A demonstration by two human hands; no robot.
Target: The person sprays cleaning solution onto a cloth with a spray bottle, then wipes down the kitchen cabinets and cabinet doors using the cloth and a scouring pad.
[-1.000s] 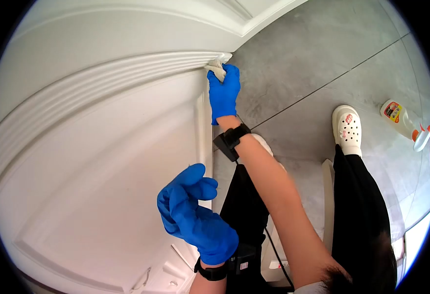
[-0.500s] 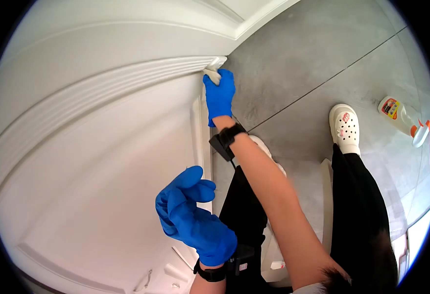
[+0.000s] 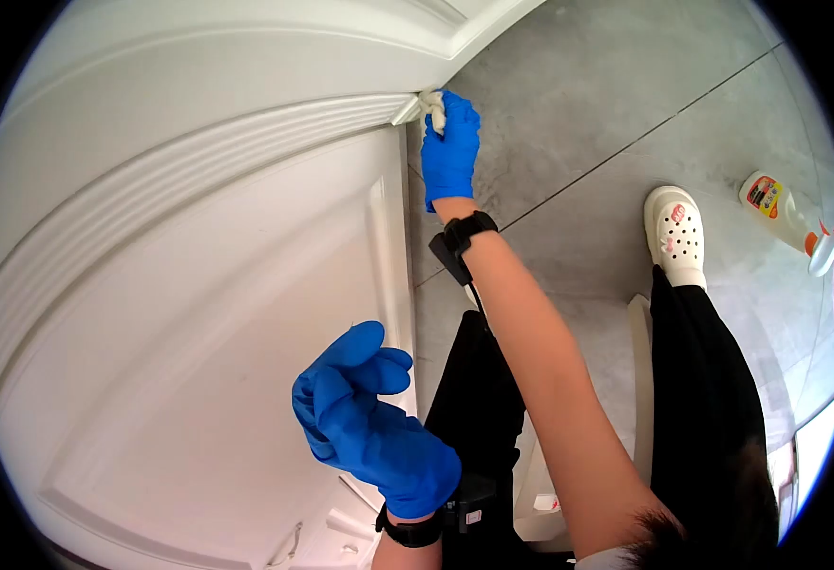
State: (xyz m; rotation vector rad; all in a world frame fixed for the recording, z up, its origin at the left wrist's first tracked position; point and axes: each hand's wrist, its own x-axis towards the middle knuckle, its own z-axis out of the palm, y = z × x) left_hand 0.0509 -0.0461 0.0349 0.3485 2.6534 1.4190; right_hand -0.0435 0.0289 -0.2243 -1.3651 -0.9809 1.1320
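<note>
Blue-gloved, the right hand point(image 3: 450, 147) is clamping a pale cloth point(image 3: 433, 112), which is sitting right by the end of the white trim point(image 3: 208, 161). Gloved alike, the left hand point(image 3: 374, 423) is hanging in front of the door point(image 3: 227, 332), its fingers curling loosely apart. On the grey floor point(image 3: 569, 85), a spray bottle point(image 3: 786, 217) is resting near a white shoe point(image 3: 675, 233)

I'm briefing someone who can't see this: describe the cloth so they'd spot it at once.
Start at the white panelling on the left and follow its ridged trim to the end beside the grey floor. There, the right hand grips the cloth. Crumpled and off-white, it stands out against the hand's blue and the trim's neat ridges.
</note>
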